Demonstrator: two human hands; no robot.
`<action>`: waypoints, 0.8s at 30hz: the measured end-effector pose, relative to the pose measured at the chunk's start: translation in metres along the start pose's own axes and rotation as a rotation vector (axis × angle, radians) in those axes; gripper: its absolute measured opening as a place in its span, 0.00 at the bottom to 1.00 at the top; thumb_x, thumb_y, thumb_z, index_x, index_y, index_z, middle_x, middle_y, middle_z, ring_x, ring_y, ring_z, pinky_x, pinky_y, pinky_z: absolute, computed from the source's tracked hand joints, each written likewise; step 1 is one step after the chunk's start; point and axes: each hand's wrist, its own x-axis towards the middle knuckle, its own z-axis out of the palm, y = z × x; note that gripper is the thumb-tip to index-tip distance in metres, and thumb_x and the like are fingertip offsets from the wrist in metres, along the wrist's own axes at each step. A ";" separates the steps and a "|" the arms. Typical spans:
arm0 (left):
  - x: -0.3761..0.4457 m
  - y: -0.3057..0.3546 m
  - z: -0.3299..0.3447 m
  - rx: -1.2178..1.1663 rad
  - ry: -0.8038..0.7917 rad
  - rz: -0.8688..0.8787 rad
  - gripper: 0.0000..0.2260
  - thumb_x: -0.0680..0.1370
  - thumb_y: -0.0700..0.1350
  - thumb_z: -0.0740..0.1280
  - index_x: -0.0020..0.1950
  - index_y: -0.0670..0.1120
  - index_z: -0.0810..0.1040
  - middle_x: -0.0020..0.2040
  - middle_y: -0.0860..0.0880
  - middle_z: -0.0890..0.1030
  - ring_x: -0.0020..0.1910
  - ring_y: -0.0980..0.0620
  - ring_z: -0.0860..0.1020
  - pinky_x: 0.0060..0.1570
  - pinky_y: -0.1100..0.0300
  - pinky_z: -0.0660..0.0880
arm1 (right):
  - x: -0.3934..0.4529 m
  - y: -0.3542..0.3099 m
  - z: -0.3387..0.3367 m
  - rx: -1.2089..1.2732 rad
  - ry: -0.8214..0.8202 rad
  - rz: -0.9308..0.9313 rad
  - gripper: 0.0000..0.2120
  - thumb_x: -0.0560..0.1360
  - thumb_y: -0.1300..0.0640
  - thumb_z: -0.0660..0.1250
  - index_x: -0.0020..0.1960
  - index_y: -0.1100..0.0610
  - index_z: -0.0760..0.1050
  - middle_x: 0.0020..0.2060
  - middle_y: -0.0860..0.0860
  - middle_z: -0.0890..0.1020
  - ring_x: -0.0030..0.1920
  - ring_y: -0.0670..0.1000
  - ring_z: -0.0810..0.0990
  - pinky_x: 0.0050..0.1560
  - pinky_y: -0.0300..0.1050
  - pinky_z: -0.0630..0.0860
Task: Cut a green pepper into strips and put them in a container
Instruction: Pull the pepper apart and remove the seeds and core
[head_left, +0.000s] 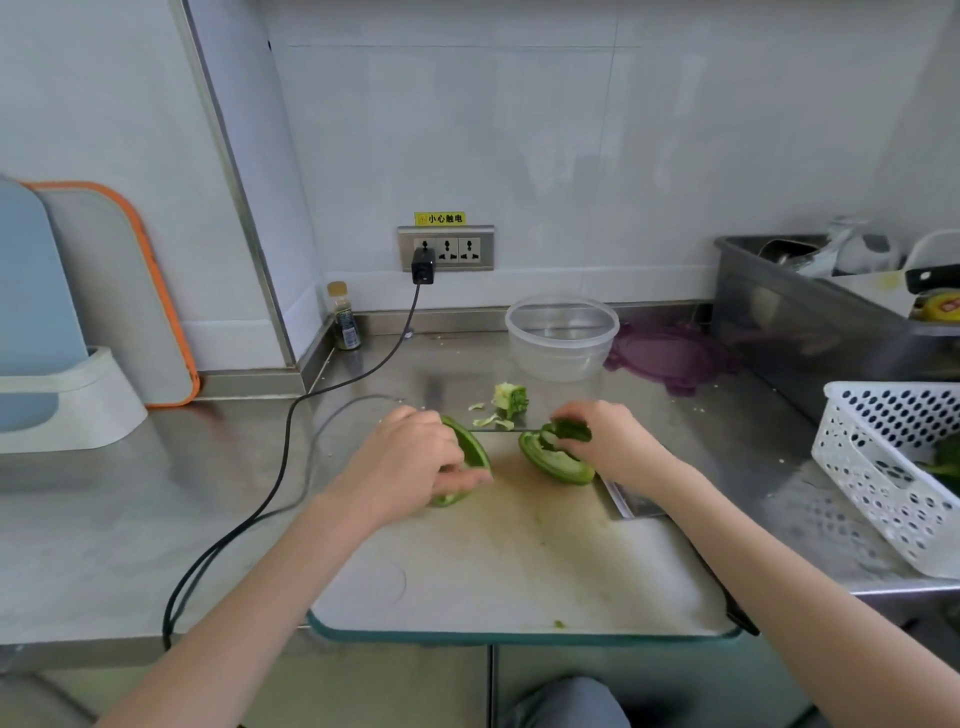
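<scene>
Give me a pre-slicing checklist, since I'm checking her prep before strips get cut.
1. Green pepper halved: ok, the left hand holds one green pepper half, the right hand the other half.
2. Seed core removed: ok, beyond the halves.
3. Clear round plastic container open: ok.
4. White cutting board under the halves: ok.
5. Knife in hand: not ok.

On the desk (156, 519) lies a cutting board (519, 571) with two pepper halves (556, 462) side by side on its far part. Behind them sits the pepper core (511, 400), and behind that a container (561, 338) with its lid (670, 358) to the right. A basket (893, 467) stands at the far right.
</scene>
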 end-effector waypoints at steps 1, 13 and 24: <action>0.003 0.003 -0.003 -0.047 -0.012 -0.068 0.31 0.76 0.67 0.45 0.28 0.48 0.73 0.29 0.54 0.73 0.35 0.51 0.71 0.39 0.57 0.61 | 0.001 0.000 -0.001 0.024 0.036 0.006 0.14 0.75 0.56 0.69 0.60 0.54 0.78 0.55 0.52 0.82 0.55 0.52 0.79 0.59 0.45 0.74; 0.074 0.076 0.005 -0.753 0.196 -0.789 0.14 0.81 0.53 0.54 0.59 0.44 0.70 0.46 0.50 0.78 0.44 0.50 0.77 0.45 0.57 0.75 | -0.007 -0.020 -0.011 0.563 0.542 -0.029 0.07 0.76 0.61 0.67 0.52 0.52 0.76 0.40 0.43 0.81 0.41 0.39 0.80 0.39 0.29 0.76; 0.083 0.067 0.040 -0.968 0.346 -0.929 0.13 0.82 0.49 0.53 0.50 0.45 0.74 0.40 0.52 0.77 0.39 0.57 0.75 0.40 0.60 0.69 | 0.000 -0.015 0.005 -0.232 0.705 -0.309 0.02 0.73 0.59 0.63 0.44 0.57 0.71 0.42 0.52 0.74 0.41 0.55 0.71 0.39 0.48 0.70</action>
